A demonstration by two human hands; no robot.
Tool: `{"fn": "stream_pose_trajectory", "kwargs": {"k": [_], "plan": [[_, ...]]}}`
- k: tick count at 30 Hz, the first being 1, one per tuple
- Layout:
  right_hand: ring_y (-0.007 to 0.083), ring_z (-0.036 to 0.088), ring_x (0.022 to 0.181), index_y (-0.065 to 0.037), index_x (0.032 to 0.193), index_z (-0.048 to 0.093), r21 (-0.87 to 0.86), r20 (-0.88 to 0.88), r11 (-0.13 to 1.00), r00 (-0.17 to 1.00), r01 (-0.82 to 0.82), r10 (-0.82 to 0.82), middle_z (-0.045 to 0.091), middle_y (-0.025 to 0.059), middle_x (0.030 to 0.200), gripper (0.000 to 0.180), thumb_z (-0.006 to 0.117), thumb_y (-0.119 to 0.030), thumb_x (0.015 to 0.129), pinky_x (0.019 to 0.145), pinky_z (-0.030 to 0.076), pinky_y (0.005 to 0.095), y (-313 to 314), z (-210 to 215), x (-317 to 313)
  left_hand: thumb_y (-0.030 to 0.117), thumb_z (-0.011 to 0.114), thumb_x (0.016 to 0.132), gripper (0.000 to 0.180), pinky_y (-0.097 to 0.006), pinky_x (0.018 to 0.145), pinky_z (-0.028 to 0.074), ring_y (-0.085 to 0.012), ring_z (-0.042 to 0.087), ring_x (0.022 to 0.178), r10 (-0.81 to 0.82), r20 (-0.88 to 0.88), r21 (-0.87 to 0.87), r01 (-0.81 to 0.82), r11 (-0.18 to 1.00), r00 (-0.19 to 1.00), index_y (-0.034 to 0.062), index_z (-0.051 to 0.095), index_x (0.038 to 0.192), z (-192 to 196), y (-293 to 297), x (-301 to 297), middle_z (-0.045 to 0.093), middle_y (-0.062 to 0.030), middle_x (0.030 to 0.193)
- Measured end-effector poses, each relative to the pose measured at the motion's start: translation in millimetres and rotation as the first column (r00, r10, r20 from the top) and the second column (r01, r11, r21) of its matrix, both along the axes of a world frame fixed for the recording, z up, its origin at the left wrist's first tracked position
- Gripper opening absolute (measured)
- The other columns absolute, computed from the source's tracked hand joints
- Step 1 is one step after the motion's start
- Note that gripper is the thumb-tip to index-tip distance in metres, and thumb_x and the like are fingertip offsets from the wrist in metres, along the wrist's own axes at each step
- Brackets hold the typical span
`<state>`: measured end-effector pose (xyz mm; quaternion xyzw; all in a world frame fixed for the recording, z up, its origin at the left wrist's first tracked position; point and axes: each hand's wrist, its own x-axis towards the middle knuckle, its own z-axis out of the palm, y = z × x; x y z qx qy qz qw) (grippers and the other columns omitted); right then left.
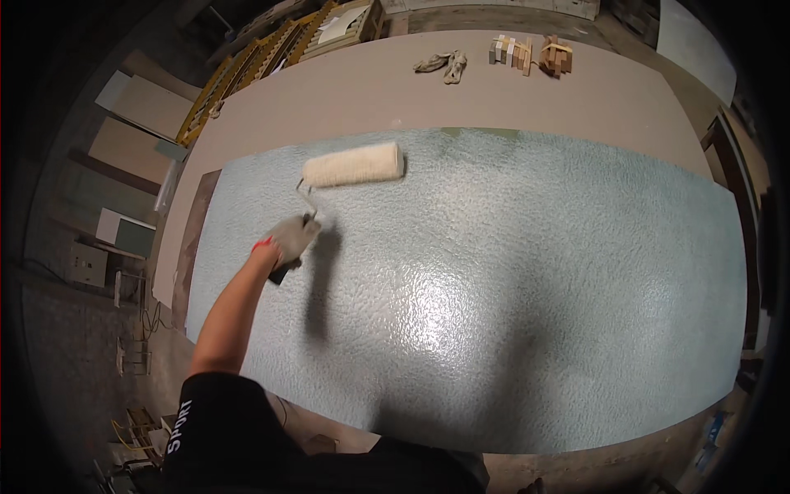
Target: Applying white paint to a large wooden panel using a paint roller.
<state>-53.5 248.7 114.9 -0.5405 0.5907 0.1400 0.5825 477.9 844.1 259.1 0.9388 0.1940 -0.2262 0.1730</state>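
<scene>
A paint roller (354, 165) with a thick cream nap sleeve lies across the far left part of a large pale blue-green panel (535, 239). My left hand (292, 239), in a greyish work glove with a red cuff, is closed round its handle; a dark end of the handle shows below the fist. A thin wire frame runs from the hand up to the sleeve's left end. Wet, stippled coating covers the panel and shines brightly near its middle. My left arm reaches in from the lower left in a black sleeve. My right hand is out of the picture.
Beneath the panel spreads a larger beige board (329, 107). On its far part lie crumpled gloves (444, 66) and two banded bundles of small blocks (555, 58). A yellow slatted rack (263, 62) stands far left, with flat boards (148, 103) beside it.
</scene>
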Motion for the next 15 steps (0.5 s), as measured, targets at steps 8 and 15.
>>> {"fn": "stream_pose_trajectory", "kwargs": {"k": [8,15], "plan": [[0.0157,0.057,0.069,-0.007,0.150,0.049,-0.039,0.023,0.999,0.999,0.038,-0.037,0.058,0.0014,0.082,0.057,0.065,-0.021,0.097,0.063,0.052,0.0355,-2.2,-6.7,-18.4,0.050,0.047,0.103,0.054,-0.047,0.087,0.051,-0.0387,0.069,0.099,-0.169,-0.007,0.167,0.168,0.971,0.986,0.0000,0.066,0.114,-7.9,63.7,48.1,0.070,-0.0251,0.105],[0.0077,0.046,0.058,-0.007,0.139,0.057,0.002,0.041,0.994,0.994,-0.105,0.105,0.048,-0.0060,0.070,0.043,0.064,-0.022,0.100,0.052,0.043,0.0267,35.4,26.2,29.4,0.050,0.046,0.102,0.062,-0.047,0.089,0.053,-0.0399,0.070,0.101,-0.085,0.064,0.065,0.081,0.995,0.994,-0.0056,0.063,0.122,-19.4,11.9,91.8,0.069,-0.0300,0.108]]}}
